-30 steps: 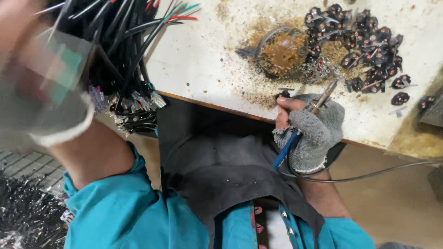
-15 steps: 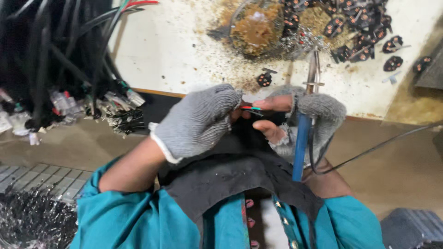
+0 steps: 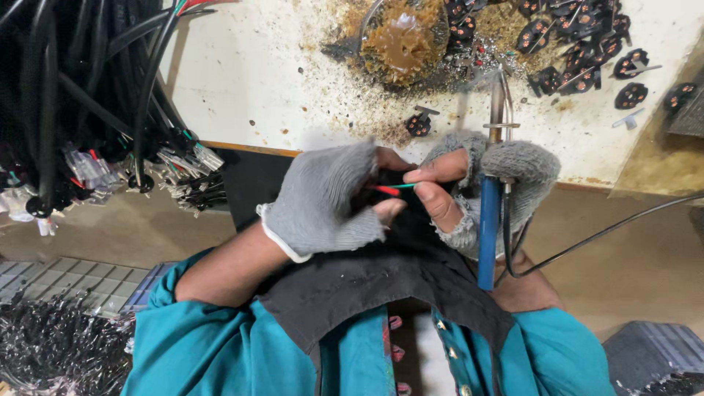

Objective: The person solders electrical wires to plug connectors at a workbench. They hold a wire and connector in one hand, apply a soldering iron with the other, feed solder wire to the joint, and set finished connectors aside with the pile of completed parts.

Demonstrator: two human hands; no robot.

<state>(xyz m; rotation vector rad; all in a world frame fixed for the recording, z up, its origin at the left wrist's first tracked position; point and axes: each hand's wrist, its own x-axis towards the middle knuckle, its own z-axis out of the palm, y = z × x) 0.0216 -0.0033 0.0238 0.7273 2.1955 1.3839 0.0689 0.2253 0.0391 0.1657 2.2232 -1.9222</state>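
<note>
Both hands meet just in front of the counter's [image 3: 242, 81] near edge, over a dark apron [image 3: 381, 286]. Left hand [image 3: 330, 198], in a grey fingerless glove, is closed around a dark cable end that is mostly hidden under the palm. Right hand [image 3: 469, 191] pinches the thin red and green wires [image 3: 392, 189] between thumb and forefinger, while its remaining fingers grip the blue-handled soldering iron [image 3: 489, 220], tip pointing up toward the counter's far side.

Risks, as judged: the iron's metal shaft sits close to bare fingertips, so a slip could burn skin or glove. Its cord [image 3: 601, 235] loops off to the right and could snag. The pinch on the wires is small; they could slide out.

Hard to read: how the wires join the cable is covered by the left hand. The brown-filled dish [image 3: 403, 40] and the black plug parts [image 3: 579, 44] at the far right corner are cut off by the frame. The cable bundle [image 3: 81, 95] at the left edge blurs together.
</note>
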